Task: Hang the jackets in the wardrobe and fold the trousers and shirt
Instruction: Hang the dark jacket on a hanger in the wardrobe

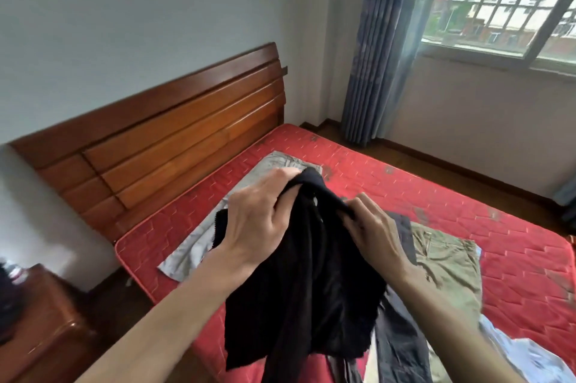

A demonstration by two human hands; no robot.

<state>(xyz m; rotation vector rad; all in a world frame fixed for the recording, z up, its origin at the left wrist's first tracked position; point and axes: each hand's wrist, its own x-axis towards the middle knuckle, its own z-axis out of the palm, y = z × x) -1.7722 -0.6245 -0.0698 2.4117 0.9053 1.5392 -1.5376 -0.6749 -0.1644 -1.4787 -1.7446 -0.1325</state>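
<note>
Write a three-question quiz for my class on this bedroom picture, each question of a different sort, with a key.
1. True or false: both hands grip the black garment.
2. Which garment lies nearest the headboard? A) grey B) olive C) light blue
3. Fill in: the mattress is ____ in colour.

Key:
1. True: the left hand and right hand each pinch its top edge.
2. A: the grey garment; the olive trousers and light blue garment lie farther away.
3. Red.
</note>
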